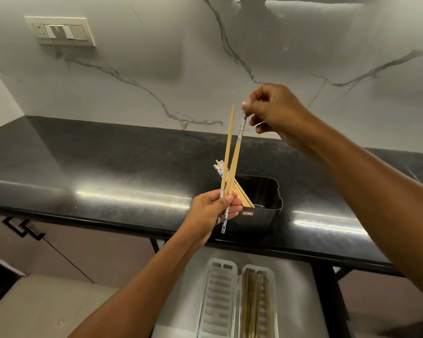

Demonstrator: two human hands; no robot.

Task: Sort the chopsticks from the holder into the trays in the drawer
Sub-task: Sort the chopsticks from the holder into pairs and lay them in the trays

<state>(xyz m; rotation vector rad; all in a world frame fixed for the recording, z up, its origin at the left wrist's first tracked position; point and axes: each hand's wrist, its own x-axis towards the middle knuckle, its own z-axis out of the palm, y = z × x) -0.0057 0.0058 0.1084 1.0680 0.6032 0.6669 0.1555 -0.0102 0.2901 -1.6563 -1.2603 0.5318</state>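
My left hand [214, 207] grips a small bunch of bamboo chopsticks [227, 152] with blue-and-white patterned ends, held upright over the counter. My right hand [272, 109] pinches the patterned top of one chopstick [237, 147] whose lower end sits in my left hand's bunch. Behind them a black holder [266, 203] stands on the counter with several more chopsticks [230, 184] leaning out to the left. Below, in the open drawer [298, 289], lie two white slotted trays: the left tray [219, 298] holds nothing, the right tray [257, 306] holds several dark chopsticks.
The black glossy countertop [108, 172] runs across the view, with a marble wall behind and a switch plate [60, 31] at upper left. Brown cabinet doors with a dark handle [22, 228] are at lower left. A beige surface [47, 306] is at the bottom left.
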